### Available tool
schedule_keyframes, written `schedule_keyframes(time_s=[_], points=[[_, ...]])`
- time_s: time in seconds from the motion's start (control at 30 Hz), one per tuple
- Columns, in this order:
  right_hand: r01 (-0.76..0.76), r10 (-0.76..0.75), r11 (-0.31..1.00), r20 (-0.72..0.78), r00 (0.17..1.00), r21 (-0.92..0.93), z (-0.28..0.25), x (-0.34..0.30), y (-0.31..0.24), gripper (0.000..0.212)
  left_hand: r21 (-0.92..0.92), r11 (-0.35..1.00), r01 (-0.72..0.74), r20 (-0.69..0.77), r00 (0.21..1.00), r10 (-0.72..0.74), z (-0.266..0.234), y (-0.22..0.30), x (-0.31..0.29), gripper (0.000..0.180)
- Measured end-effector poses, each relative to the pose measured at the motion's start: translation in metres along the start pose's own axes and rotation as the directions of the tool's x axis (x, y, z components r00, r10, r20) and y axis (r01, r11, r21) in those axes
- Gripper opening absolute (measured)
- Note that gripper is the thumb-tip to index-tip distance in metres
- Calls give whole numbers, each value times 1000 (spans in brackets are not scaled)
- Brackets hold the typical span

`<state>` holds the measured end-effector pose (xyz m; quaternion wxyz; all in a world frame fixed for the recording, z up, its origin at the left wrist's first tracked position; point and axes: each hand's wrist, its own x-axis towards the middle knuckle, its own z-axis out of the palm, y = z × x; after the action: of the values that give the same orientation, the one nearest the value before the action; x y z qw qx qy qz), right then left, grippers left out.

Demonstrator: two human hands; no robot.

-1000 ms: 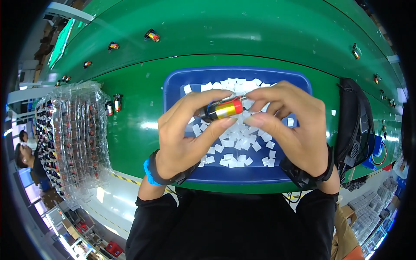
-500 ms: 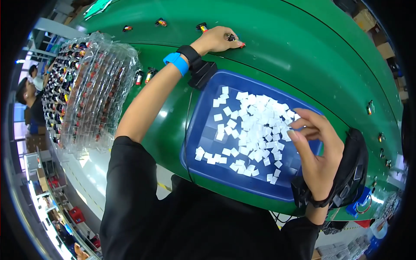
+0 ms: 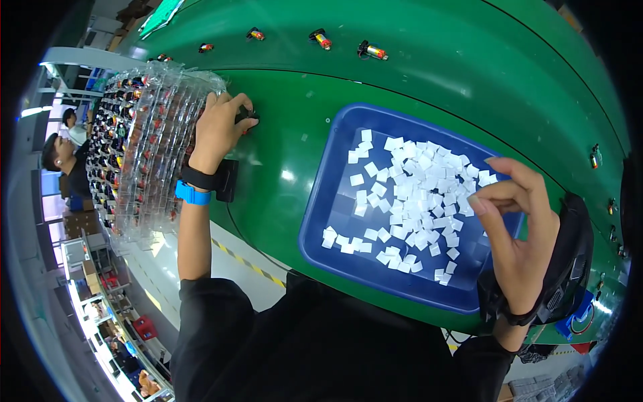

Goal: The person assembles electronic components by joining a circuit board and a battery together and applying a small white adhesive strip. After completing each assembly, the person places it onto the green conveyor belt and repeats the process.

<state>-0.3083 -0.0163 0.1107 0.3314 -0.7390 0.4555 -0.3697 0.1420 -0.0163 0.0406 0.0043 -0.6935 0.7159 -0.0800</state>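
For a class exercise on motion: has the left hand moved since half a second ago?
Yes. Against the blue tub, the left hand has moved left and closer in, from beyond the tub's far-left corner to beside the clear plastic stack.

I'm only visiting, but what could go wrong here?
The left hand is right beside the stacked clear trays and might bump them. The right hand, at the blue tub's right side, might scatter the loose white squares. Small cylinders lying on the green surface could shift if nudged.
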Motion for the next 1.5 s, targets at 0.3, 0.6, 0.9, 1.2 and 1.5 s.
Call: schedule_keyframes(time_s=[0.3,0.6,0.9,1.2,1.5], points=[[259,-250,965,163,954,-38,14,-9,-6,40,-948,235,215,202,976,-76,-72,128,17,24],[149,-148,988,-14,989,49,24,-11,3,38,-919,-351,181,126,977,175,-74,232,8,34],[-4,-12,960,53,999,278,14,-1,16,24,-904,-368,217,125,958,258,-70,234,7,41],[-128,88,899,113,990,418,18,2,20,22,-879,-245,409,249,832,495,-54,222,7,45],[226,-220,966,64,974,-128,7,9,21,19,-826,-392,404,268,895,358,-47,223,5,46]])
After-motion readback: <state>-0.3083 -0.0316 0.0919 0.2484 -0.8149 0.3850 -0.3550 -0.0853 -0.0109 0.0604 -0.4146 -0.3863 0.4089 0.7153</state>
